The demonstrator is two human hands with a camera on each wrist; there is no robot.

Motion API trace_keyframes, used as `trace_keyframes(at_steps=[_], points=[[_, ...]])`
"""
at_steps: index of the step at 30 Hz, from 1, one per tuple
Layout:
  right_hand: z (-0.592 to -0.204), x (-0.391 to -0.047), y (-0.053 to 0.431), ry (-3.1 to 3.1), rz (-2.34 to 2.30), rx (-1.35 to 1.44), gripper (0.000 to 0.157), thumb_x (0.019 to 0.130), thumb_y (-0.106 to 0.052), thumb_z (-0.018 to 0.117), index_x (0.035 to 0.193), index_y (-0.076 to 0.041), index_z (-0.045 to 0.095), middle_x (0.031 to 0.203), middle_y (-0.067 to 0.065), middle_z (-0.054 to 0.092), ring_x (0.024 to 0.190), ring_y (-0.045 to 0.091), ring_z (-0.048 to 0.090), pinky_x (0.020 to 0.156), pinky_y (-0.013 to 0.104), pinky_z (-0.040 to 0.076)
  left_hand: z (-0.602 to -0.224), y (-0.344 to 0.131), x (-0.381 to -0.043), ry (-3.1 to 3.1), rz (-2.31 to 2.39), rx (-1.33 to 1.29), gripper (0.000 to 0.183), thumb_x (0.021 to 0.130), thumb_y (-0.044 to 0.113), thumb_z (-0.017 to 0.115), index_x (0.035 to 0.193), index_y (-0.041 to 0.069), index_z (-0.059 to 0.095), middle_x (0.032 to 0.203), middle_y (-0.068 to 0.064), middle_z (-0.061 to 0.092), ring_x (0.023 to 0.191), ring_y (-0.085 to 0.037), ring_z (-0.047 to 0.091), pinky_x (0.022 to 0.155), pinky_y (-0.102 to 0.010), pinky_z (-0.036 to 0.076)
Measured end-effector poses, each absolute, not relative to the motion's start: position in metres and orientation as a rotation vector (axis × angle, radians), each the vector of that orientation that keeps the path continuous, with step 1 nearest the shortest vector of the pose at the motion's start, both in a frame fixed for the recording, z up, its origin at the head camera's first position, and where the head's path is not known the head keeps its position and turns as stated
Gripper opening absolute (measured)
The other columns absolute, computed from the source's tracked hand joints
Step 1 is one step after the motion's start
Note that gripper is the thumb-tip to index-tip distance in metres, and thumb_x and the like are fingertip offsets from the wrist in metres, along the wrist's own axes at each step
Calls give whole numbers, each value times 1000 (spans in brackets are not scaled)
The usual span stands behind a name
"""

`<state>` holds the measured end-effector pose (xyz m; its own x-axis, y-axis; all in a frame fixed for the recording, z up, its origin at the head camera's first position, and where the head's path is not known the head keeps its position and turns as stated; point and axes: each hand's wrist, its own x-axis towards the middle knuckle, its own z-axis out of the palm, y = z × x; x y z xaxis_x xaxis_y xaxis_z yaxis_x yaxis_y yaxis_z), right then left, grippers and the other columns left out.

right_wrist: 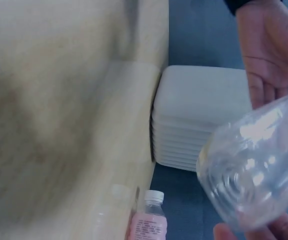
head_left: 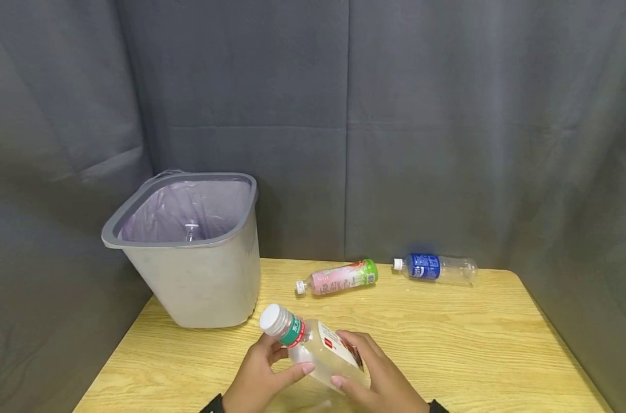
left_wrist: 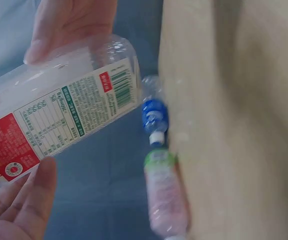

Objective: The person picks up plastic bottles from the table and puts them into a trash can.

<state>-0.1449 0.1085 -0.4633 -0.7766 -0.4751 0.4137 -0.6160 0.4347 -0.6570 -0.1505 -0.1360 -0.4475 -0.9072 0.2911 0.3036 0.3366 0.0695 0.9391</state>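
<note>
A large clear plastic bottle [head_left: 318,358] with a white cap is held tilted over the table, its cap toward the upper left. My left hand [head_left: 263,373] grips it below the neck, thumb on the near side and fingers partly hidden behind. Around the lower end, my right hand [head_left: 377,373] holds it between thumb and fingers. The left wrist view shows its printed label [left_wrist: 64,115] with a barcode and a red panel. In the right wrist view the ridged bottle base [right_wrist: 234,185] faces the camera.
A grey-rimmed white bin [head_left: 215,281] with a thin liner stands at the left; a clear bottle [head_left: 192,232] shows inside. Near the table's back edge lie a pink bottle [head_left: 339,279] with a green end and a clear bottle with a blue label [head_left: 425,267]. Grey curtains [head_left: 421,126] enclose the table.
</note>
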Motion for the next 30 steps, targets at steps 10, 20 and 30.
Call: trace_keyframes(at_steps=[10, 20, 30], points=[[-463, -198, 112, -2698, 1110, 815, 55, 97, -48, 47, 145, -27, 28, 140, -5, 36, 126, 18, 37, 98, 49, 39, -385, -180, -167, -2062, -1763, -652, 66, 77, -1, 76, 133, 8, 42, 130, -9, 50, 113, -22, 52, 90, -27, 47], [-485, -266, 115, -2723, 693, 726, 68, 86, -39, 68, 139, -7, 39, 134, 16, 42, 119, 33, 43, 97, 51, 39, -302, -232, -181, -1719, -1735, -662, 68, 74, -18, 67, 134, 1, 40, 127, -22, 48, 112, -33, 51, 91, -30, 46], [-501, -323, 120, -2735, 156, 666, 84, 68, -31, 82, 136, -3, 42, 134, 25, 41, 122, 42, 37, 98, 59, 32, -268, -296, -232, -1935, -1437, -395, 67, 79, 2, 75, 135, 14, 40, 128, -12, 51, 110, -22, 54, 83, -18, 48]])
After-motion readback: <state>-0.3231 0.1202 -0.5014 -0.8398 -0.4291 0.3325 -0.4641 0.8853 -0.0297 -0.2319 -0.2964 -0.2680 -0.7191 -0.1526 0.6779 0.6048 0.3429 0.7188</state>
